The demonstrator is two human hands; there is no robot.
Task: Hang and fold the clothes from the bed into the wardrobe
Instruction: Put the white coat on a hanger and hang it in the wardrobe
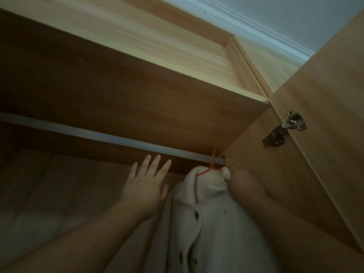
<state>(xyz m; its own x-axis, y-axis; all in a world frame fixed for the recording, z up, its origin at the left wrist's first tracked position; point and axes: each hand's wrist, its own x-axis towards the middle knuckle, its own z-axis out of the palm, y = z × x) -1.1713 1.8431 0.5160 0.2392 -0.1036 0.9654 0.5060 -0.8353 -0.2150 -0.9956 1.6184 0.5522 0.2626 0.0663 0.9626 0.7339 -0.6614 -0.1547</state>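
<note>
**Hanging a cream garment on the wardrobe rail**

Your left hand (pixel 144 186) is reaching up with fingers spread wide, holding nothing, just beside the cream garment (pixel 208 219). Your right hand (pixel 244 186) is pressing behind the garment's top; its grip cannot be told. The garment is hanging from a red hanger (pixel 212 164) hooking over the metal rail (pixel 98 134), near the wardrobe (pixel 137 91) side wall.

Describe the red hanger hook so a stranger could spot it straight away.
Start at the wardrobe's metal rail, running from the left edge to the right side panel below the door hinge. Follow it almost to that right end. There the thin red hanger hook loops over the rail above a cream garment; it is the only red thing among brown wood, grey metal and pale cloth.
</note>
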